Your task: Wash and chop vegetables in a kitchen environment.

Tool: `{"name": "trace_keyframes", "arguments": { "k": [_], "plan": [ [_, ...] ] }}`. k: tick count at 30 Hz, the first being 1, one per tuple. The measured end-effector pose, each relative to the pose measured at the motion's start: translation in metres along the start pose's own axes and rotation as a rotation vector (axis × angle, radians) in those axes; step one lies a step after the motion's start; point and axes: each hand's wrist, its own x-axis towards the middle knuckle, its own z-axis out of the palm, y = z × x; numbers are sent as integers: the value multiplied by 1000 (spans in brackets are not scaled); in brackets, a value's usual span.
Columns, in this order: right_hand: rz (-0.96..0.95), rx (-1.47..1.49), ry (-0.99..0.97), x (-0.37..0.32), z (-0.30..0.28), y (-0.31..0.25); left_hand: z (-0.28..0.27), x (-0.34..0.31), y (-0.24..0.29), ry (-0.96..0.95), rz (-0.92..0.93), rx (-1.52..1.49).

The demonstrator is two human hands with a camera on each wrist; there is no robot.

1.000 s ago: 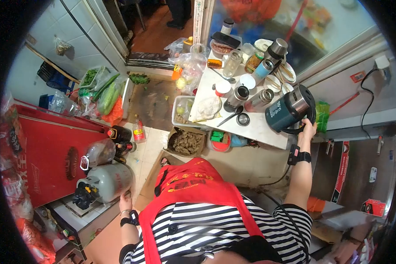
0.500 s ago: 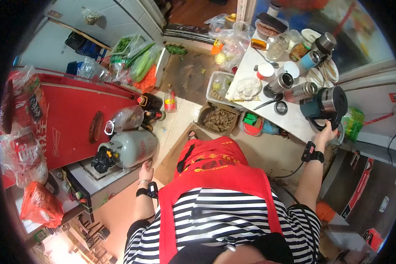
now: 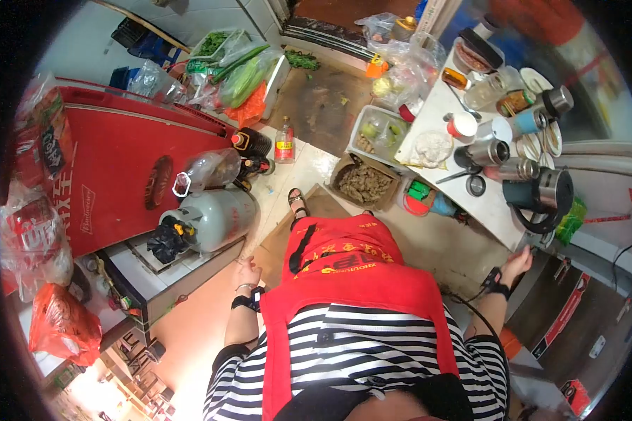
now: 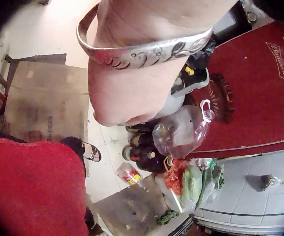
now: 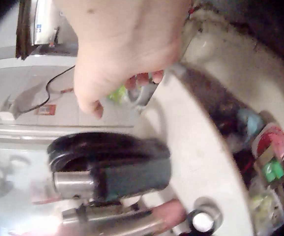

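A dark green kettle [image 3: 529, 198] with a steel top and black handle [image 5: 102, 145] stands near the white table's [image 3: 481, 203] right end, beside steel tumblers [image 3: 516, 169]. My right hand [image 3: 518, 261] is just off the table's front corner, apart from the handle. In the right wrist view the right hand [image 5: 127, 59] has its thumb and fingers loosely bent, with nothing in them. Low at my left side hangs my left hand [image 3: 248, 270], empty, near a grey gas cylinder [image 3: 221, 223]. The left wrist view shows a silver bangle [image 4: 142, 54]; the left fingers are mostly hidden.
On the table also are a bag of white dough-like stuff [image 3: 430, 149], a black spoon [image 3: 456, 175] and cups. A cardboard box [image 3: 364, 184] of brown lumps and a plastic tub [image 3: 379, 133] stand on the floor. Left are a red freezer [image 3: 130, 161], bottles [image 3: 251, 142] and vegetables [image 3: 244, 84].
My right hand has let go of the kettle's handle and drawn back toward my body. The kettle now stands farther along the table, close to the tumblers. My left hand stays low.
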Motion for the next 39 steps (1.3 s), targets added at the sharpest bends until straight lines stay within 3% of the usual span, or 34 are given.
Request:
{"name": "trace_keyframes", "arguments": {
  "k": [2, 4, 6, 10, 13, 16, 19, 23, 28, 32, 34, 36, 38, 39],
  "plan": [
    [144, -237, 71, -29, -36, 46, -8, 12, 7, -21, 3, -24],
    [410, -662, -62, -69, -67, 79, -27, 35, 9, -35, 10, -62],
    [681, -692, -137, -137, -70, 89, -59, 59, 10, -53, 24, 19],
    [914, -736, -559, -253, -9, 79, -105, 127, -10, -82, 65, -9],
    [994, -551, -706, -296, 47, 93, -143, 173, -18, -98, -5, -31],
    [781, -621, -755, -331, 126, 72, -178, 221, -23, -97, 67, -86],
    [546, -600, -937, -349, 190, 45, -193, 255, -32, -14, 79, -239],
    [575, -674, -944, -357, 247, 24, -212, 265, -10, 18, 70, -278],
    [614, -822, -968, -351, 279, 36, -198, 266, -5, -64, -15, -306],
    [748, -823, -1000, -343, 313, 65, -201, 253, 18, -178, -171, -389],
    [707, -953, -1074, -338, 359, 64, -194, 259, 17, -197, -187, -373],
    [806, -895, -1159, -318, 414, 68, -187, 272, 23, -221, -205, -355],
    [725, -923, -1087, -320, 490, 27, -188, 286, 49, -249, -220, -335],
    [665, -858, -1147, -302, 521, 36, -189, 297, 68, -264, -222, -325]
  ]
}}
